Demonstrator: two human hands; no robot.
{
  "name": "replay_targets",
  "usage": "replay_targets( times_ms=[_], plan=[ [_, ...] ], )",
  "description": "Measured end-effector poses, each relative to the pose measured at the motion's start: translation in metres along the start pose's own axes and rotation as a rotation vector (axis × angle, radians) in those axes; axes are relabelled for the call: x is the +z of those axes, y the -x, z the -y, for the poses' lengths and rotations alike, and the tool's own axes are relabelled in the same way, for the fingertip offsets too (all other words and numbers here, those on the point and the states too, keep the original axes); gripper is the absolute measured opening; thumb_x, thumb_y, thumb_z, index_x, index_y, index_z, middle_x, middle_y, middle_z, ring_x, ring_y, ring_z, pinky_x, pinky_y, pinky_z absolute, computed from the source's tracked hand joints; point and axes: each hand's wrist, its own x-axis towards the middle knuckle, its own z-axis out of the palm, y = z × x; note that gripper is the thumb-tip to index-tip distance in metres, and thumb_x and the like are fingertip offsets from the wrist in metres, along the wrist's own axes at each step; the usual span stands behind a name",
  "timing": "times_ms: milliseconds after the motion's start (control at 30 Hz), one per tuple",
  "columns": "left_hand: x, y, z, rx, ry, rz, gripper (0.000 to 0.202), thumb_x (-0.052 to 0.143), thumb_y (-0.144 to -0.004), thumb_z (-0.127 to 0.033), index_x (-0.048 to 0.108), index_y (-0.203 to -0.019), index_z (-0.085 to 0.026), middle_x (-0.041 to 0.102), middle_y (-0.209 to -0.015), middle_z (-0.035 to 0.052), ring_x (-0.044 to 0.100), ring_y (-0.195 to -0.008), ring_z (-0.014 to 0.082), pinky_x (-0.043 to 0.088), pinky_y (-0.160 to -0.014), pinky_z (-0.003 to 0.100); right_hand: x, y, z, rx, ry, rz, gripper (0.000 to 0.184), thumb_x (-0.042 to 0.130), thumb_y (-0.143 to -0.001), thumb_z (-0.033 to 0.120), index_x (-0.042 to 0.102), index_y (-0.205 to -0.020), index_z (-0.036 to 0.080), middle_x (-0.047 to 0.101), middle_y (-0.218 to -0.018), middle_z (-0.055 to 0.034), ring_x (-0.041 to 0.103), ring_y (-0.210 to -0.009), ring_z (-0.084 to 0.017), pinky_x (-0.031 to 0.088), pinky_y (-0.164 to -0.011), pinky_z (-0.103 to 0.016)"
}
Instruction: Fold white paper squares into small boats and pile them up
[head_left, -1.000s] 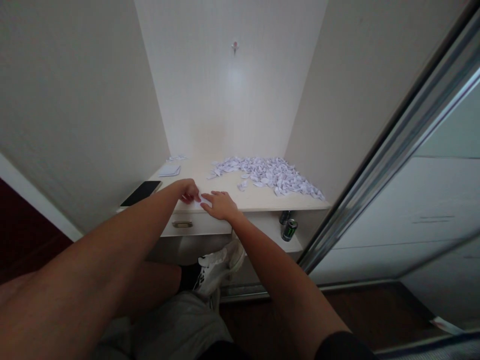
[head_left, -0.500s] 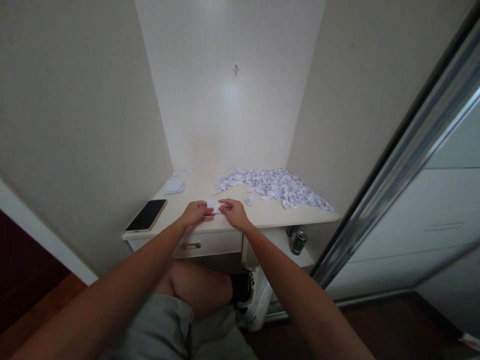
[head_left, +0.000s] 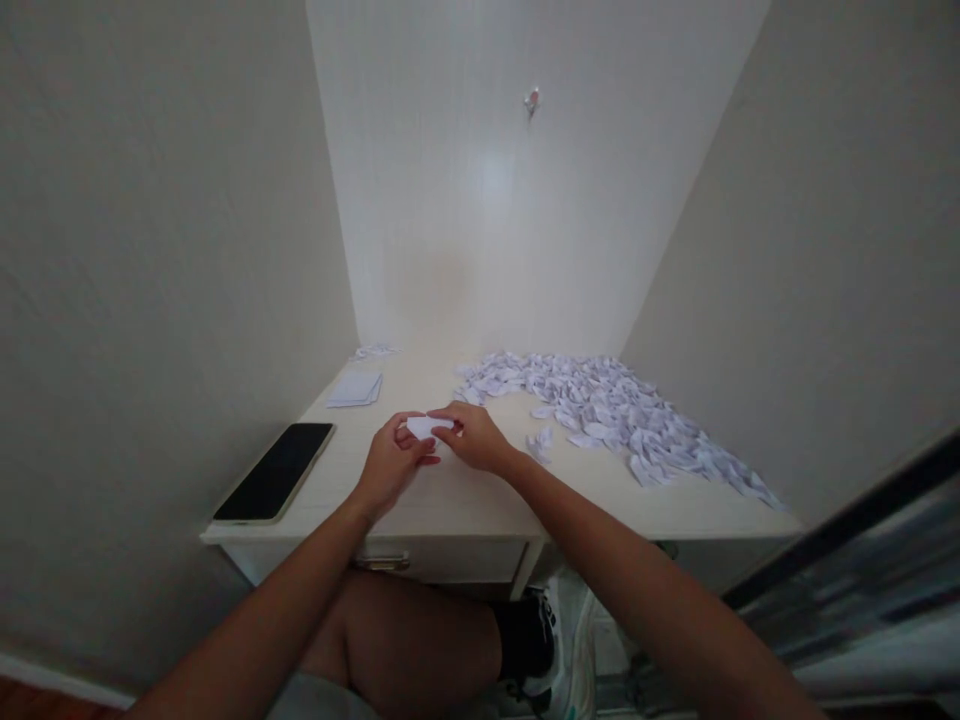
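Observation:
A small piece of white paper (head_left: pixel 424 426) is held between both hands, just above the front part of the white desk (head_left: pixel 480 505). My left hand (head_left: pixel 390 462) grips its left side between thumb and fingers. On the right side, my right hand (head_left: pixel 474 436) pinches the paper, its thumb and fingertips close to the left fingers. The paper looks folded, with a slanted lower edge. To the right, a large heap of folded white paper pieces (head_left: pixel 600 400) spreads along the back of the desk, and one loose folded piece (head_left: pixel 538 443) lies nearer the right wrist.
A stack of white paper sheets (head_left: pixel 355 388) lies at the left, with small paper pieces (head_left: pixel 373 351) behind it. A phone (head_left: pixel 277 472) rests at the left front corner. Walls enclose the desk on three sides. A drawer handle (head_left: pixel 382 562) shows below.
The flat paper has been tilted up and now shows a folded, slanted shape, both hands gripping it more closely. The view has moved nearer to the desk and turned.

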Motion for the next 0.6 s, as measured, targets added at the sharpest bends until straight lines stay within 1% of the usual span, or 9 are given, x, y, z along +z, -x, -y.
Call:
replay_targets(
  times_ms=[67,100,167,233,267,333,433,500,600],
  plan=[
    [-0.001,-0.001,0.0,-0.009,0.029,-0.05,0.067,0.084,-0.059,-0.03,0.052,-0.118,-0.021,0.065,-0.079,-0.0034,0.065,-0.069,0.0142,0.062,-0.067,0.033,0.005,-0.009,-0.005,-0.055,-0.03,0.041,0.026,0.066,-0.087,0.018,0.072,-0.111,0.014,0.073,-0.1,-0.0096,0.063,-0.08,-0.015,0.05,-0.078,-0.029],
    [-0.002,-0.001,0.0,-0.015,0.032,-0.072,0.069,0.084,-0.06,-0.03,0.052,-0.12,-0.022,0.063,-0.076,-0.0048,0.064,-0.068,0.0137,0.062,-0.067,0.033,0.008,-0.012,-0.008,-0.068,-0.054,0.05,0.026,0.066,-0.086,0.017,0.072,-0.111,0.014,0.072,-0.1,-0.0092,0.064,-0.08,-0.014,0.051,-0.077,-0.028],
    [-0.002,-0.002,0.0,-0.022,0.028,-0.114,0.065,0.084,-0.061,-0.03,0.054,-0.118,-0.021,0.058,-0.07,-0.0072,0.062,-0.063,0.0118,0.063,-0.066,0.033,0.012,-0.014,-0.012,-0.054,-0.102,0.039,0.027,0.067,-0.086,0.016,0.07,-0.112,0.015,0.072,-0.1,-0.0081,0.064,-0.079,-0.014,0.052,-0.075,-0.027],
    [-0.002,-0.003,0.0,-0.04,0.006,-0.146,0.058,0.085,-0.061,-0.031,0.058,-0.112,-0.02,0.056,-0.068,-0.0075,0.06,-0.06,0.0103,0.064,-0.064,0.033,0.015,-0.013,-0.016,-0.026,-0.158,0.001,0.026,0.066,-0.086,0.016,0.069,-0.111,0.016,0.072,-0.1,-0.0073,0.065,-0.081,-0.014,0.053,-0.074,-0.027],
    [-0.002,-0.004,0.001,-0.047,-0.005,-0.153,0.054,0.085,-0.062,-0.031,0.06,-0.109,-0.019,0.058,-0.069,-0.0066,0.06,-0.06,0.01,0.064,-0.063,0.032,0.015,-0.011,-0.018,-0.032,-0.192,-0.012,0.024,0.065,-0.086,0.016,0.069,-0.109,0.017,0.072,-0.099,-0.007,0.066,-0.083,-0.014,0.053,-0.074,-0.027],
    [-0.002,-0.004,0.001,-0.06,-0.016,-0.141,0.048,0.085,-0.063,-0.031,0.063,-0.103,-0.017,0.061,-0.071,-0.0046,0.061,-0.062,0.0104,0.065,-0.064,0.032,0.015,-0.007,-0.02,-0.085,-0.247,-0.032,0.021,0.065,-0.086,0.015,0.071,-0.105,0.018,0.072,-0.1,-0.0066,0.066,-0.088,-0.015,0.055,-0.076,-0.027],
    [-0.002,-0.003,0.0,-0.08,-0.038,-0.121,0.046,0.085,-0.065,-0.031,0.064,-0.103,-0.015,0.062,-0.068,-0.0036,0.063,-0.064,0.0123,0.065,-0.064,0.033,0.013,-0.003,-0.022,-0.128,-0.316,-0.057,0.023,0.064,-0.086,0.014,0.072,-0.106,0.02,0.071,-0.104,-0.0074,0.067,-0.092,-0.016,0.056,-0.075,-0.027],
    [-0.002,-0.002,-0.001,-0.077,-0.055,-0.118,0.049,0.084,-0.066,-0.032,0.063,-0.108,-0.016,0.064,-0.072,-0.0025,0.066,-0.068,0.0146,0.065,-0.063,0.034,0.011,-0.001,-0.022,-0.118,-0.334,-0.056,0.026,0.064,-0.087,0.015,0.073,-0.11,0.023,0.07,-0.107,-0.0074,0.067,-0.092,-0.016,0.057,-0.074,-0.028],
    [-0.001,0.0,-0.002,-0.042,-0.071,-0.129,0.058,0.083,-0.068,-0.03,0.059,-0.119,-0.02,0.066,-0.084,-0.0008,0.069,-0.077,0.0177,0.066,-0.064,0.037,0.011,-0.001,-0.022,-0.106,-0.329,-0.036,0.027,0.065,-0.087,0.016,0.073,-0.112,0.025,0.071,-0.105,-0.0062,0.068,-0.089,-0.016,0.058,-0.074,-0.028]
  ],
)
